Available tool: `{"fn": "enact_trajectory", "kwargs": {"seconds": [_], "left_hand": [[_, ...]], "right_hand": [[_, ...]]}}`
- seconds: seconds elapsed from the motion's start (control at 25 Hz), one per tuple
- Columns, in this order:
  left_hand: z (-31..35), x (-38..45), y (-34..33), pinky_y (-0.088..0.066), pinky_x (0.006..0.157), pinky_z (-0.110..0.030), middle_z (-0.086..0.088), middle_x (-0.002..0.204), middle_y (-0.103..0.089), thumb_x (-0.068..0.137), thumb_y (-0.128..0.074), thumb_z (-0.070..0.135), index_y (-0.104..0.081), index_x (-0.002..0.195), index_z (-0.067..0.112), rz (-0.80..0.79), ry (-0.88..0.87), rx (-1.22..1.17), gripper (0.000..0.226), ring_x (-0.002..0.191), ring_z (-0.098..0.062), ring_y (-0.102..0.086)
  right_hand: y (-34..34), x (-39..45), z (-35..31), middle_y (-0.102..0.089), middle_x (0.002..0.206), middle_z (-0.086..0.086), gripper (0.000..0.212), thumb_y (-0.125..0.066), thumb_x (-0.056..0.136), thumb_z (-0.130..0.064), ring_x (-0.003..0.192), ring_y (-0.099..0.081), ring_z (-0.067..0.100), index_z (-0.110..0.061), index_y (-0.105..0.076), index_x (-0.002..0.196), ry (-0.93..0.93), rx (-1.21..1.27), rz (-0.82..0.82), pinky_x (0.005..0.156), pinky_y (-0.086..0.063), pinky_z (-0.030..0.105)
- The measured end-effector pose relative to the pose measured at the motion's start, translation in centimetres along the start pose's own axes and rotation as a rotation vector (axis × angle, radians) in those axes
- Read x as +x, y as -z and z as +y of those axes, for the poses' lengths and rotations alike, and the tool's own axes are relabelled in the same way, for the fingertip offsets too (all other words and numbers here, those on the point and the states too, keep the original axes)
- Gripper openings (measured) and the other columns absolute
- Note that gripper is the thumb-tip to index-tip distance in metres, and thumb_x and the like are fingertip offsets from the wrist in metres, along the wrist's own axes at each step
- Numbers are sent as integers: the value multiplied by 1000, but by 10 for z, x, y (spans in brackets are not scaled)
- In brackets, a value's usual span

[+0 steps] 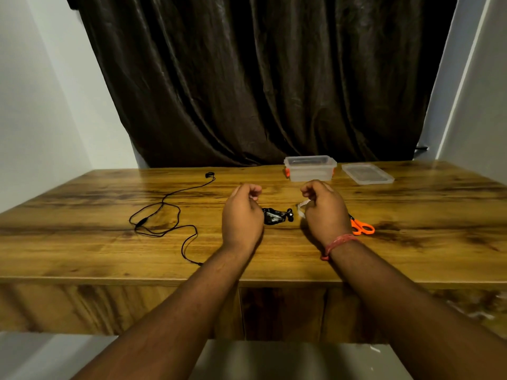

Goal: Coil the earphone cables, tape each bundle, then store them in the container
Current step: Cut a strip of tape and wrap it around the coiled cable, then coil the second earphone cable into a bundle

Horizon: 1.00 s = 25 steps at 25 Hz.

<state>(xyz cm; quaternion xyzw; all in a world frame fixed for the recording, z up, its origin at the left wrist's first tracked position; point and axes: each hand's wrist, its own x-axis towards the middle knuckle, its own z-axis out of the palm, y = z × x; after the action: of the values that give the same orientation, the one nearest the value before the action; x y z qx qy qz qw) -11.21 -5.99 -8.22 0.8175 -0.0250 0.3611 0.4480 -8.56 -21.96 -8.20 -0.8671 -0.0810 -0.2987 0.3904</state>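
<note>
Wooden table (411,242): loose earphone cable (164,215), taped bundle (275,216), container (310,169), lid (367,174), seemingly scissors (361,226).

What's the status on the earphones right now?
Left hand curled; right hand pinching tape. One bundle coiled, other cable loose. Container open, unobstructed.

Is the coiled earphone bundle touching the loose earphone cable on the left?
Apart. The head view shows bare table between the coiled bundle and the loose cable.

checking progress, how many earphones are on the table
2. One coiled, taped bundle lies between the hands. One loose, uncoiled earphone cable sprawls on the table's left side. The container at the back looks empty, though its contents are hard to make out.
</note>
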Motion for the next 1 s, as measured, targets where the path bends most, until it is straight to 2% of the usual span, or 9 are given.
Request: {"fn": "enact_trajectory", "kwargs": {"seconds": [0.08,0.12,0.24,0.36,0.52,0.6,0.76,0.92,1.0], "left_hand": [[15,-4,7,-54,85,-30,7,105,-62,90,-48,-5,-64,106,17,-6,-148,19,32,96,-7,-60],[22,-6,11,-54,84,-28,8,106,-62,91,-48,-5,-64,105,19,-23,-163,-3,32,96,-6,-60],[34,-19,33,-51,81,-17,9,105,-64,95,-48,0,-63,97,27,-130,-61,-91,31,94,0,-61],[26,-38,60,-44,74,-5,9,101,-66,95,-50,0,-62,91,31,-208,-42,-52,33,91,3,-62],[-1,-54,102,-46,76,-7,5,97,-69,97,-49,-1,-65,94,22,-55,70,-164,28,89,2,-65],[-18,-62,118,-46,79,-8,8,99,-69,97,-53,4,-66,99,19,-73,81,-71,21,92,4,-63],[-47,-75,122,-48,84,-26,10,102,-61,94,-61,18,-69,104,20,-248,-107,310,13,98,-6,-56],[-52,-73,115,-46,75,-32,5,90,-58,90,-66,22,-68,91,19,-218,-202,370,3,87,-15,-56],[-54,-70,110,-44,70,-32,2,85,-56,89,-67,18,-66,88,18,-204,-203,414,2,82,-19,-55]], "right_hand": [[3,1,0,-58,99,-4,35,-51,80,9,100,-57,19,-17,-62,102,27,-9,87,86,-51,37],[4,1,0,-56,97,-4,34,-51,80,9,97,-56,20,-16,-61,99,46,-1,117,83,-51,36],[6,1,0,-53,94,-6,32,-50,81,9,93,-55,18,-17,-60,98,79,9,156,79,-51,38],[5,0,0,-53,94,-7,31,-50,83,9,92,-55,17,-17,-60,99,143,28,129,79,-52,40],[1,-6,-4,-55,94,-6,30,-51,83,6,90,-55,14,-19,-59,98,324,54,-70,78,-50,36],[0,-11,-11,-55,93,-7,27,-52,83,3,89,-55,16,-20,-58,96,445,20,-174,76,-49,36],[-4,-33,-31,-57,97,-9,19,-52,89,-10,91,-55,11,-21,-59,103,615,-22,-413,76,-45,26],[-20,-65,-60,-55,103,-14,24,-58,94,-36,94,-51,0,-27,-59,116,596,80,-684,80,-42,15],[-33,-75,-70,-55,101,-12,26,-64,91,-33,93,-48,2,-23,-58,114,614,73,-708,81,-40,17]]}}
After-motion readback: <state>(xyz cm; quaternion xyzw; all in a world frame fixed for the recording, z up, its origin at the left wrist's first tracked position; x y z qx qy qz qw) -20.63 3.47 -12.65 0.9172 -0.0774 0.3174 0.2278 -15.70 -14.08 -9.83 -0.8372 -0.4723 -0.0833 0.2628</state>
